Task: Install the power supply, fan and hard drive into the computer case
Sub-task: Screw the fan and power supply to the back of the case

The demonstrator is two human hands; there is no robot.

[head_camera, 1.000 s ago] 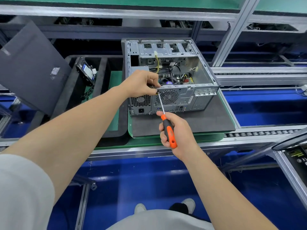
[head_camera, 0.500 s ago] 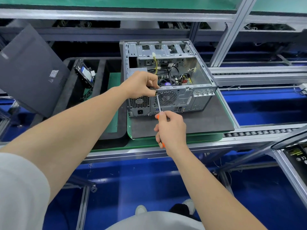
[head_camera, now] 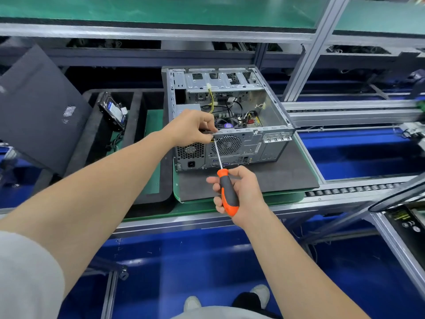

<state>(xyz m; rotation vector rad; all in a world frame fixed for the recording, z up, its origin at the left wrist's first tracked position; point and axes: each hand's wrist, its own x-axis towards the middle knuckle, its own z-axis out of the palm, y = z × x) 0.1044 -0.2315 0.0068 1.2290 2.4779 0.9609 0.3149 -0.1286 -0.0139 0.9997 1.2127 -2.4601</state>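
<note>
An open silver computer case (head_camera: 271,111) lies on its side on a dark mat (head_camera: 276,178). Its rear panel faces me, showing the power supply (head_camera: 190,154) grille at the left and the round fan (head_camera: 228,145) grille beside it. My left hand (head_camera: 192,128) pinches the top rear edge of the case above the fan's left corner. My right hand (head_camera: 239,192) grips an orange and black screwdriver (head_camera: 226,192), its tip at the rear panel just under my left fingers. A hard drive (head_camera: 113,111) stands tilted in the black foam tray (head_camera: 138,143) to the left.
A dark side panel (head_camera: 39,111) leans at the far left. Aluminium rails and a roller conveyor (head_camera: 351,188) run to the right of the mat. A green shelf (head_camera: 161,10) hangs overhead. Another device (head_camera: 407,222) sits at the lower right.
My right hand turned on the screwdriver handle: the handle was hidden under my hand half a second ago and shows again now. My left hand stayed on the case edge.
</note>
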